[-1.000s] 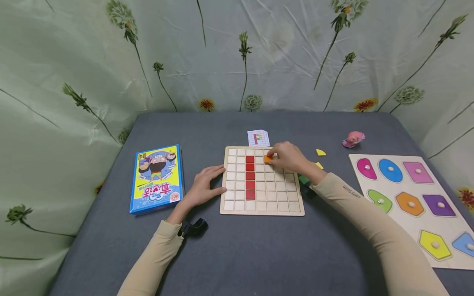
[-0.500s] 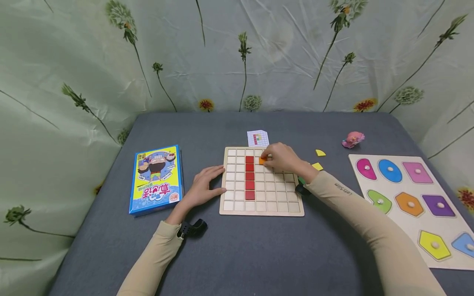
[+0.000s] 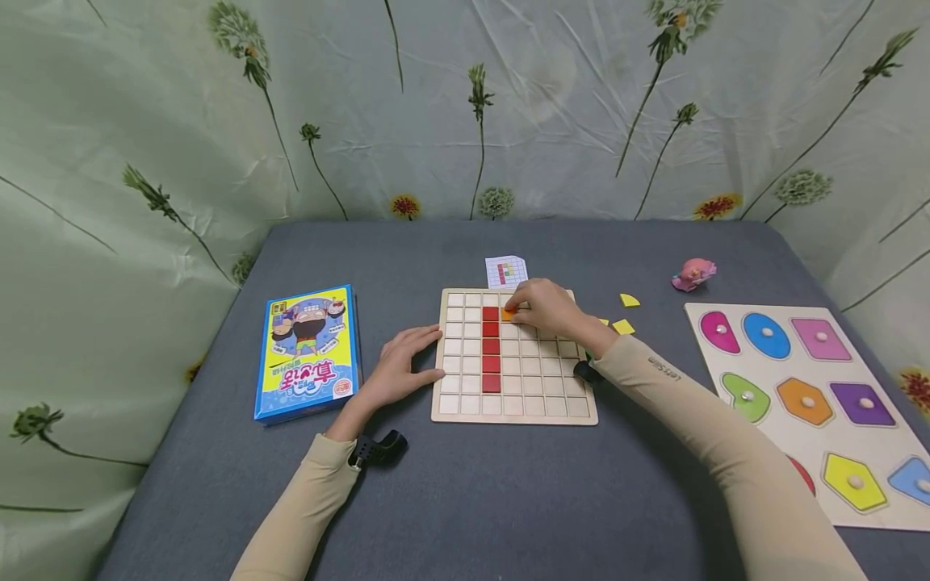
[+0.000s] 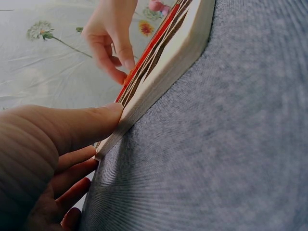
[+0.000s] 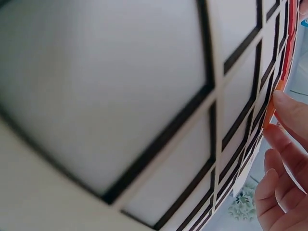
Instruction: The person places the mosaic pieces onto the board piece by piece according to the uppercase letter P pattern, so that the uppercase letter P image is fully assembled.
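Observation:
A pale wooden grid board [image 3: 514,420] lies mid-table, with a column of red square tiles [image 3: 491,346] in its cells. My right hand [image 3: 548,308] pinches an orange tile [image 3: 508,315] between thumb and fingertips, just right of the topmost red tile. The right wrist view shows that orange tile [image 5: 271,109] at the far side of the grid. At the board's left edge rests my left hand [image 3: 395,363], thumb and fingertips touching the rim. Up close, its thumb [image 4: 108,115] lies against the board's side. Behind the board is a small printed pattern card [image 3: 506,271].
Yellow pieces [image 3: 622,327] lie right of the board, partly behind the right forearm. A blue-and-yellow box [image 3: 307,351] sits at left. On the right are a knobbed shape puzzle [image 3: 763,375] and a small pink toy [image 3: 693,274].
My right hand has moved left with the orange tile, bringing it beside the red column. More of the yellow pieces shows behind the arm. The left hand has stayed put.

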`<state>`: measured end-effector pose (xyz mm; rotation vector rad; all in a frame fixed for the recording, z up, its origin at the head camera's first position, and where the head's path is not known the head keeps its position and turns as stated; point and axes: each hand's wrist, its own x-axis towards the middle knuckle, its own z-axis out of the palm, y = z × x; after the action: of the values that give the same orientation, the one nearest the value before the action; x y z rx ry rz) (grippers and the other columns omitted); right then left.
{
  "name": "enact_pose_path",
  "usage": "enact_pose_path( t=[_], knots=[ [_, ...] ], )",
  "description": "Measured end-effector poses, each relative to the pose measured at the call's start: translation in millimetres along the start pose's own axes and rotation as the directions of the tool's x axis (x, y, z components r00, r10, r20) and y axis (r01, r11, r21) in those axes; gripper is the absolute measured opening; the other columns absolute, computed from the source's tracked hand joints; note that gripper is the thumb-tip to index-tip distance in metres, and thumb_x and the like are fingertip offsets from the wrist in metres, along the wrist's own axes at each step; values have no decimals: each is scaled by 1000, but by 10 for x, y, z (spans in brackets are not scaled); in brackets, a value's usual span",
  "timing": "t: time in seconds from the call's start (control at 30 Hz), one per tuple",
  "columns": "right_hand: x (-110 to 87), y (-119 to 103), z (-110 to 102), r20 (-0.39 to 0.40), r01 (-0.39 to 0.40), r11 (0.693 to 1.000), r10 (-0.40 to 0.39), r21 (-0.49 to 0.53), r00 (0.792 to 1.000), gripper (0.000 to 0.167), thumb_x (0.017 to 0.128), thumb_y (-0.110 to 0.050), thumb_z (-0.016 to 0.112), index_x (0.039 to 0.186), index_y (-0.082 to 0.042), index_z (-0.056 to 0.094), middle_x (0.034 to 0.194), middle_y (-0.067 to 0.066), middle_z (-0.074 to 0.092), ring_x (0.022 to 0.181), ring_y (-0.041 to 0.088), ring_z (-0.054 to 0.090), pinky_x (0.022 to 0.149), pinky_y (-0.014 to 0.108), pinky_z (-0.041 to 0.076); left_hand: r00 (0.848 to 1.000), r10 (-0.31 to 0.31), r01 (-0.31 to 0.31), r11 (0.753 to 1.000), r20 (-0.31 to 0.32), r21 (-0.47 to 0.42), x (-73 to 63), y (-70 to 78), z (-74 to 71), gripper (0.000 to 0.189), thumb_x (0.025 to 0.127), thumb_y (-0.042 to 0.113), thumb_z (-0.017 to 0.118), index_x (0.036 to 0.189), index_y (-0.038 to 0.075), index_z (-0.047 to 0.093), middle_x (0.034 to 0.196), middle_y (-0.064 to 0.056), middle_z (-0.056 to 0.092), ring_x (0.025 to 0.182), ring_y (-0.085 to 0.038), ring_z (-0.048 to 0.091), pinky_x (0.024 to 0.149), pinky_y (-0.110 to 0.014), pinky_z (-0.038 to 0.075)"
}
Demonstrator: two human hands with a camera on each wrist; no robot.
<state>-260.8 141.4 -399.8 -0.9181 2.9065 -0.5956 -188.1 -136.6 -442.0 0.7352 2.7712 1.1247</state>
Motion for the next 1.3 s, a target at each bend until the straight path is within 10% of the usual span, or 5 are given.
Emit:
enact_pose_path(
  t=[1.3],
  knots=[
    [-458,119,-212,-10,-15,1000,15,14,1000,19,84,-9,67,101,-3,72,101,12,70,79,20,60,71,36,49,1000,11,-11,1000,-5,7,1,-16,6,64,82,24,71,138,5,46,145,-13,45,135,-34,35,104,-60,23]
  ],
)
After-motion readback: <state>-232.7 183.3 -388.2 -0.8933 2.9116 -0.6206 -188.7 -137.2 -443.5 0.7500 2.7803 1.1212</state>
